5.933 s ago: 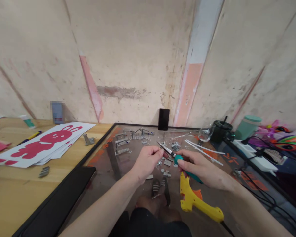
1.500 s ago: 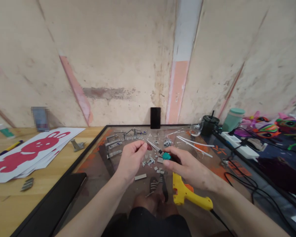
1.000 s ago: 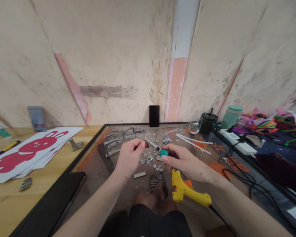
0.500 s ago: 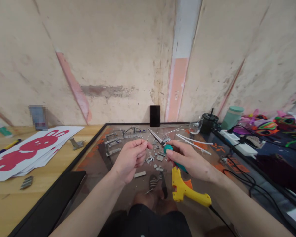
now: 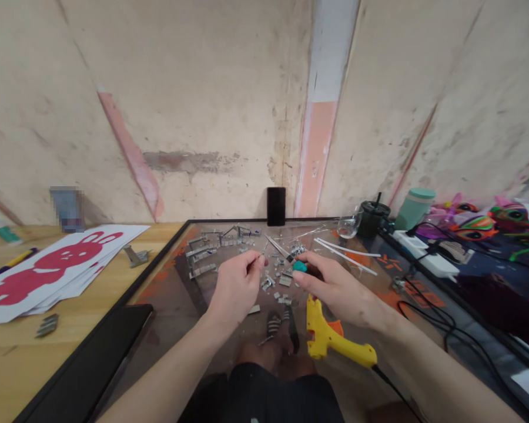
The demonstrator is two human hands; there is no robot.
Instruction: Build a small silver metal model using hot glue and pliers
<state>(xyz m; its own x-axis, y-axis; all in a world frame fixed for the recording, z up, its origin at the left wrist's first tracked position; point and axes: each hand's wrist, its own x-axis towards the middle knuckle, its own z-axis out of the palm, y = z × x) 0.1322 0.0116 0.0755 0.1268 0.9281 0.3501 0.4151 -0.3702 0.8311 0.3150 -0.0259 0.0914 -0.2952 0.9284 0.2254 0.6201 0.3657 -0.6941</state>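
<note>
My right hand (image 5: 330, 285) is closed around the teal handles of slim long-nose pliers (image 5: 278, 247). Their pointed metal jaws reach up and left over the table. Close by on the left, my left hand (image 5: 237, 283) pinches a thin, pale wire-like piece (image 5: 265, 249) between thumb and forefinger; its tip stands near the pliers' jaws. Whether the two touch I cannot tell. Beneath and between the hands lie small grey metal-like pieces (image 5: 284, 281). Behind my left hand stand several joined grey structures (image 5: 203, 254).
A yellow glue gun (image 5: 341, 346) lies below my right hand, its cord running toward me. White sticks (image 5: 348, 248), a clear glass (image 5: 349, 226) and a dark cup (image 5: 372, 217) are at the right back. A black phone (image 5: 276, 207) leans on the wall. A white power strip (image 5: 427, 257) trails cables.
My left hand has turned, its fingers curling in more, and shifted slightly right and down. The pliers' jaws have dipped a little, with the handles now more hidden by my right hand.
</note>
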